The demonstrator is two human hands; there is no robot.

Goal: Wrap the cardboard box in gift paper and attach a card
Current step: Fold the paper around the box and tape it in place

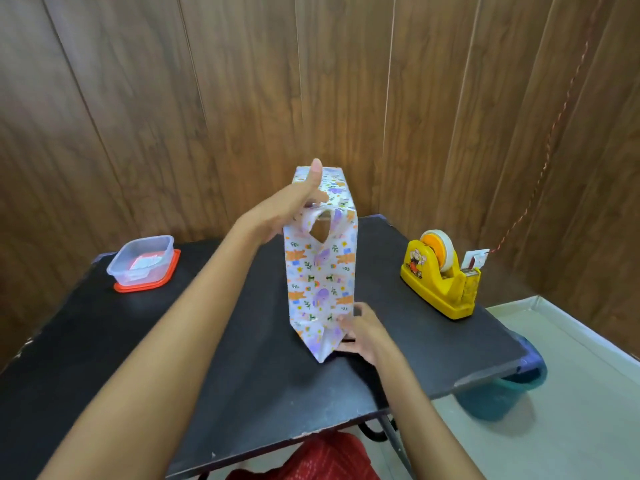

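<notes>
The left hand clasps the top of the cardboard box, thumb raised, while the right hand pinches its lower corner, steadying it upright on end on the black table. This probably presents the gift paper, gaping at the top, for folding. The tape dispenser stands well apart, right.

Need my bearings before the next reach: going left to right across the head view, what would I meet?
Clear plastic container → wrapped box, held upright → yellow tape dispenser → teal bucket, low at the far right.
</notes>
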